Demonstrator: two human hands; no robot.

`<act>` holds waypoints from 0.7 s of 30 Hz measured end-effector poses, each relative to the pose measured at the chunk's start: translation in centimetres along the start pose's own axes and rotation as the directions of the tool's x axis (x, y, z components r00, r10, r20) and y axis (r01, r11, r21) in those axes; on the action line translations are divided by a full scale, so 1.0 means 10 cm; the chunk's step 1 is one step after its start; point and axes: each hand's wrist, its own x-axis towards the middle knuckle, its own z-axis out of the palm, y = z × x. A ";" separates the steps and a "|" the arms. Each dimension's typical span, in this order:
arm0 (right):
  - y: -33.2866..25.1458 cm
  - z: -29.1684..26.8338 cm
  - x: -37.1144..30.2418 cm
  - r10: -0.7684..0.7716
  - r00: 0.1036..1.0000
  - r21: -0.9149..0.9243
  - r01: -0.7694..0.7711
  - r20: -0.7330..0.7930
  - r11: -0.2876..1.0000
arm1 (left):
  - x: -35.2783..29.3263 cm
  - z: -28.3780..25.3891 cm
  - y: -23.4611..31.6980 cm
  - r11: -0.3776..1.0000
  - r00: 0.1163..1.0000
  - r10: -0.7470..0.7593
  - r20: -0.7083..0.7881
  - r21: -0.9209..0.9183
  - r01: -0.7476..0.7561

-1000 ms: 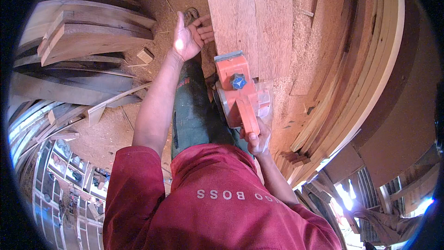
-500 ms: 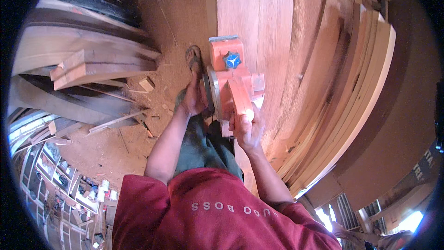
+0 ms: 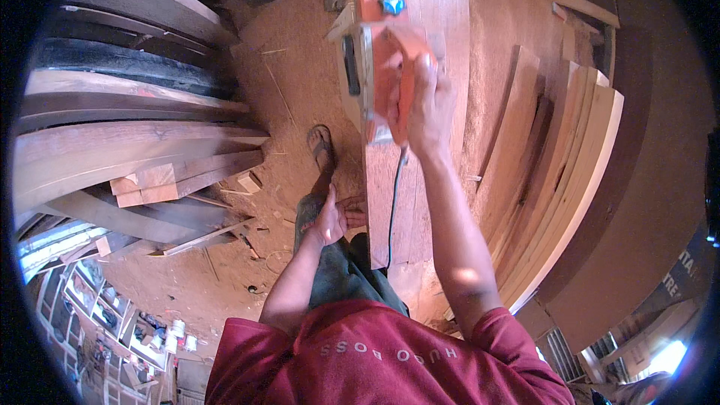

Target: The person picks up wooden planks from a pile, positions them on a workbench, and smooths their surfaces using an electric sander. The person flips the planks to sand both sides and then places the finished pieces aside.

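Observation:
An orange electric planer [image 3: 385, 79] with a blue star-shaped knob [image 3: 392, 4] rests on a long wooden board [image 3: 382, 202]. My right hand [image 3: 433, 111] is closed around its rear handle, the arm stretched far forward. A dark cord [image 3: 394, 199] trails back from the planer over the board. Lower down, my left hand [image 3: 334, 219] is at the board's left edge with thumb raised and fingers extended toward the wood. Whether its fingertips touch the edge I cannot make out.
Stacked planks [image 3: 577, 135] lie to the right of the board. On the left, more thick boards [image 3: 135, 139] are piled, with offcuts [image 3: 250, 181] beside them. Sawdust and shavings cover the floor [image 3: 289, 22]. My sandalled foot [image 3: 321, 146] stands left of the board.
My right hand has pushed the planer forward along the board, bringing its cord into view. My left hand, earlier beside the planer, is now behind it at the board's edge. The view has shifted.

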 end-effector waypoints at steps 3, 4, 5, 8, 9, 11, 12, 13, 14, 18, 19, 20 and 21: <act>-0.07 0.09 0.52 -0.084 0.996 -0.037 0.084 0.010 0.996 | 0.15 -0.23 -0.13 0.998 0.991 -0.019 0.131 -0.056 0.026; -0.06 0.12 0.71 -0.112 0.994 -0.037 0.112 0.002 0.993 | 0.16 -0.26 -0.12 0.998 0.987 -0.033 0.157 -0.052 0.042; -0.08 0.15 0.88 -0.141 0.990 -0.037 0.141 -0.003 0.989 | 0.15 -0.28 -0.10 0.997 0.982 -0.044 0.183 -0.050 0.054; -0.22 0.23 1.33 -0.245 0.970 -0.217 0.241 0.010 0.946 | 0.07 -0.31 -0.09 0.998 0.977 -0.043 0.211 -0.039 0.053; -0.25 0.23 1.37 -0.271 0.963 -0.239 0.266 0.012 0.934 | 0.08 -0.29 -0.09 0.999 0.977 -0.021 0.213 -0.034 0.029; -0.29 0.25 1.46 -0.294 0.956 -0.251 0.289 0.017 0.924 | 0.08 -0.30 -0.11 1.000 0.978 0.008 0.210 -0.030 -0.002; -0.27 0.23 1.43 -0.299 0.954 -0.243 0.297 0.027 0.923 | 0.08 -0.33 -0.11 1.000 0.979 0.013 0.206 -0.028 -0.007; -0.32 0.02 1.36 -0.305 0.952 -0.258 0.291 -0.013 0.921 | 0.07 -0.31 -0.07 1.000 0.976 -0.021 0.218 0.013 0.019; -0.29 -0.08 1.26 -0.301 0.953 -0.257 0.286 -0.020 0.923 | 0.07 -0.34 -0.05 0.998 0.979 0.023 0.201 0.059 -0.036; -0.01 -0.44 0.34 -0.286 0.958 -0.313 0.281 0.030 0.907 | 0.06 -0.04 0.13 0.886 0.919 0.394 0.013 0.261 -0.383; 0.08 -0.64 -0.03 -0.289 0.956 -0.351 0.284 0.037 0.892 | 0.13 0.02 0.16 0.830 0.872 0.488 -0.028 0.323 -0.454; 0.26 -0.71 -0.38 -0.286 0.953 -0.366 0.301 0.097 0.880 | 0.07 0.02 0.29 0.849 0.868 0.487 -0.097 0.288 -0.444; 0.36 -0.90 -0.79 -0.271 0.956 -0.393 0.293 0.111 0.872 | 0.07 0.23 0.37 0.728 0.761 0.643 -0.089 0.382 -0.570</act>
